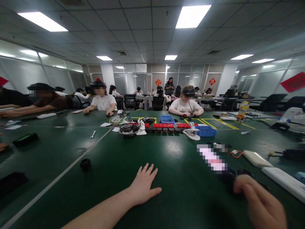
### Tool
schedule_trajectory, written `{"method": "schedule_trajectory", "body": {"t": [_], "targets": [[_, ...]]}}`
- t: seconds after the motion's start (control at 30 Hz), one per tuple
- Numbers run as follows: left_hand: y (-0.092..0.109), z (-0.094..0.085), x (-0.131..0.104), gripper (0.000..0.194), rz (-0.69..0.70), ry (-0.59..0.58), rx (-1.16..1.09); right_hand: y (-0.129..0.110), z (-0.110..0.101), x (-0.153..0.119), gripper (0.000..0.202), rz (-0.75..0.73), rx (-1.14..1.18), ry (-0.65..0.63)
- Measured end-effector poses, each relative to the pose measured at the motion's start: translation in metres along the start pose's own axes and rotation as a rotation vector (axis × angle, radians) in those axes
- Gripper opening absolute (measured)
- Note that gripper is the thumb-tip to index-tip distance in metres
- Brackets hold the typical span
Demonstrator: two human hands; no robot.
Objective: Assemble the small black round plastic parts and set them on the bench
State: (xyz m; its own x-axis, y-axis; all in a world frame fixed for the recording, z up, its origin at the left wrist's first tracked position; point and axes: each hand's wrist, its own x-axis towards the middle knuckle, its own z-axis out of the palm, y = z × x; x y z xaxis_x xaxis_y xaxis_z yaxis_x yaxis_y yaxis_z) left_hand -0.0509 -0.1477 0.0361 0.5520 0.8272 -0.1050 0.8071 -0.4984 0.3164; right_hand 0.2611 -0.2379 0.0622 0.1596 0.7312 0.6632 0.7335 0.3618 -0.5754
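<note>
My left hand (145, 186) lies palm down on the green table (114, 190), fingers spread, with nothing in it. At the right my right hand (263, 203) is raised over the table and smeared by motion. Its thumb and fingers are pinched together at a dark, rounded thing (230, 178), too blurred to name. Just beyond that lies a pinkish, pixelated flat item (212, 159). Left of my left hand, a small black round part (85, 164) rests on the table.
A wrench (93, 134) lies to the left. Ahead stand a coil of black cable (128, 129), red-and-black power strips (163, 127) and a blue bin (206, 131). A white box-like device (283, 183) and a bottle (242, 111) are at the right. People sit across the table.
</note>
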Motion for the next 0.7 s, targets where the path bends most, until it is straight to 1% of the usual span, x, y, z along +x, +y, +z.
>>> {"method": "schedule_trajectory", "body": {"t": [0.07, 0.1, 0.13, 0.17, 0.2, 0.27, 0.33, 0.37, 0.43, 0.47, 0.53, 0.6, 0.67, 0.7], "targets": [[0.0, 0.002, 0.001, 0.072, 0.003, 0.014, 0.0, -0.041, 0.04, 0.016, 0.043, -0.168, 0.128, -0.224], [0.0, 0.001, 0.001, 0.072, 0.007, 0.023, -0.001, -0.055, 0.063, 0.024, 0.045, -0.195, 0.143, -0.309], [0.0, -0.001, -0.001, 0.073, 0.013, 0.032, -0.003, -0.064, 0.086, 0.031, 0.045, -0.178, 0.134, -0.386], [0.001, -0.005, -0.003, 0.072, 0.022, 0.042, -0.009, -0.068, 0.11, 0.038, 0.044, -0.12, 0.12, -0.465], [0.0, -0.011, -0.007, 0.071, 0.035, 0.052, -0.019, -0.068, 0.132, 0.043, 0.044, -0.06, 0.115, -0.496], [-0.003, -0.028, -0.019, 0.064, 0.056, 0.095, -0.056, -0.06, 0.171, 0.052, 0.045, 0.023, 0.086, -0.501], [-0.016, -0.047, -0.036, 0.058, 0.018, 0.192, -0.09, -0.046, 0.199, 0.058, 0.046, 0.081, 0.059, -0.502], [-0.026, -0.056, -0.045, 0.055, -0.03, 0.248, -0.091, -0.039, 0.208, 0.06, 0.047, 0.106, 0.064, -0.505], [-0.056, -0.068, -0.064, 0.051, -0.181, 0.407, -0.072, -0.026, 0.219, 0.062, 0.048, 0.149, 0.103, -0.503], [-0.075, -0.072, -0.074, 0.052, -0.272, 0.491, -0.056, -0.022, 0.222, 0.063, 0.048, 0.158, 0.128, -0.504], [-0.117, -0.072, -0.092, 0.057, -0.44, 0.626, -0.029, -0.018, 0.222, 0.063, 0.047, 0.143, 0.178, -0.485], [-0.159, -0.067, -0.108, 0.067, -0.593, 0.704, -0.021, -0.017, 0.22, 0.062, 0.045, 0.088, 0.208, -0.463], [-0.195, -0.06, -0.12, 0.08, -0.723, 0.706, -0.048, -0.02, 0.218, 0.062, 0.04, 0.023, 0.215, -0.465], [-0.208, -0.057, -0.124, 0.085, -0.774, 0.695, -0.077, -0.022, 0.217, 0.062, 0.037, -0.005, 0.21, -0.484]]}}
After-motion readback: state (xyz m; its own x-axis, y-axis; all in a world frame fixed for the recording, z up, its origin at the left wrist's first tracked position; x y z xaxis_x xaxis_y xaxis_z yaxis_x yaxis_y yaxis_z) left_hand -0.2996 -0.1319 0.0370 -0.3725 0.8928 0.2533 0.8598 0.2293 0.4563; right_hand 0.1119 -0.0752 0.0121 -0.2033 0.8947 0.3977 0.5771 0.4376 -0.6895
